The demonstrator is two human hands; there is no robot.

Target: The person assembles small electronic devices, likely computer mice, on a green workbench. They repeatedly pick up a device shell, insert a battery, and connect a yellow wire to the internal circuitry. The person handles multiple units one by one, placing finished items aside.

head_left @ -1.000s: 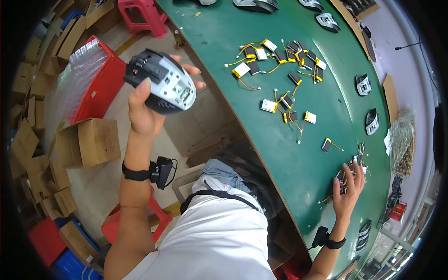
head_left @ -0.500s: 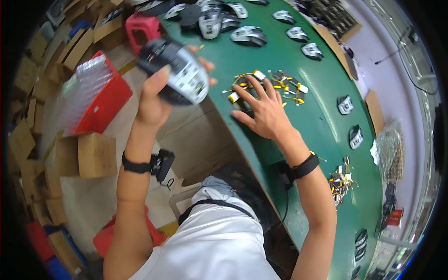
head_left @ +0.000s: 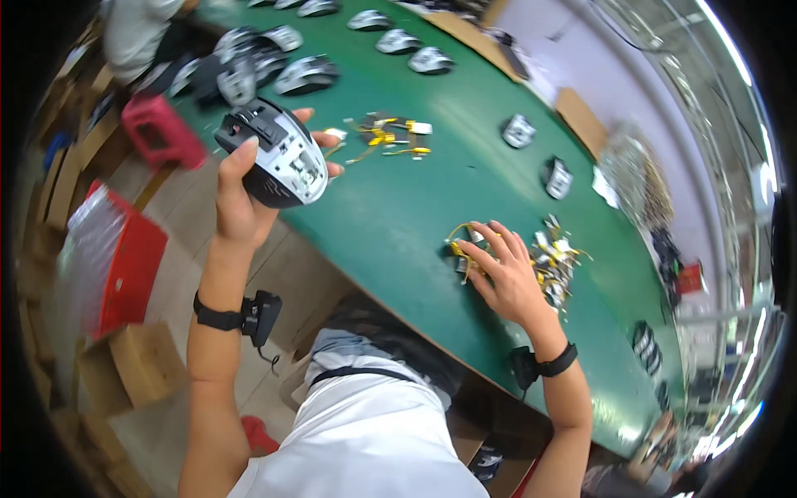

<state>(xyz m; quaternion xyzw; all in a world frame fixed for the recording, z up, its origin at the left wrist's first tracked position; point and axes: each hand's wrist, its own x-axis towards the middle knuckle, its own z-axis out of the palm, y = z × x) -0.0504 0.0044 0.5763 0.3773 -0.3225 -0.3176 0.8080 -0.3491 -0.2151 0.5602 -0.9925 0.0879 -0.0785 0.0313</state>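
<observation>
Mouse is in the left hand, raised at the left edge of the bench. This hand grasps it firmly, thumb across the near side and fingertips showing beyond the far side. Its pale shell, with an opening in it, faces the camera. The right hand is low over the bench, fingers spread and bent above a few small batteries with yellow wires; I cannot tell whether it grips any. Just to its right lies a tangled pile of more batteries, and a looser group lies farther off, right of the raised mouse. A cluster of mice stands at the upper left of the bench, a row along the far side, and two others nearer the right. On the floor to the left are a pink stool, a red crate and an open box
</observation>
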